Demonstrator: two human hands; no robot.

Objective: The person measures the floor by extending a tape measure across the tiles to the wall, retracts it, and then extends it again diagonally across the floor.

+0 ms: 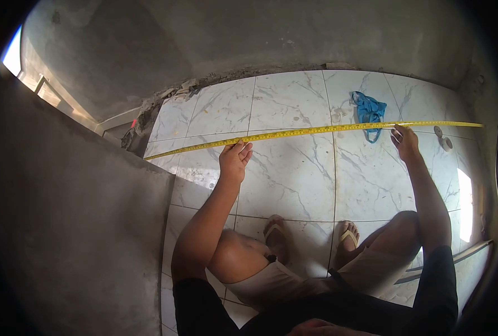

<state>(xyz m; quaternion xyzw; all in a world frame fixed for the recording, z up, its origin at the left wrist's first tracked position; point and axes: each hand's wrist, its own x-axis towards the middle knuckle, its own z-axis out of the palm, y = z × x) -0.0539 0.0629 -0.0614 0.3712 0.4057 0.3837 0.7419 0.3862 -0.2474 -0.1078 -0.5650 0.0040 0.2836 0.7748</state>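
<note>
Our left hand [236, 159] pinches the yellow tape [294, 132] lightly, other fingers half open. Our right hand [407, 143] is half curled, its fingertips at the tape too (we cannot tell how tight). From the middle of our view, the tape runs from nine o'clock to nearly three. The gray wall [81, 224] blocks eight o'clock. Bare floor [288, 179] shows between our hands and feet. The blue bag [369, 106] sits at two, partly behind the tape.
</note>
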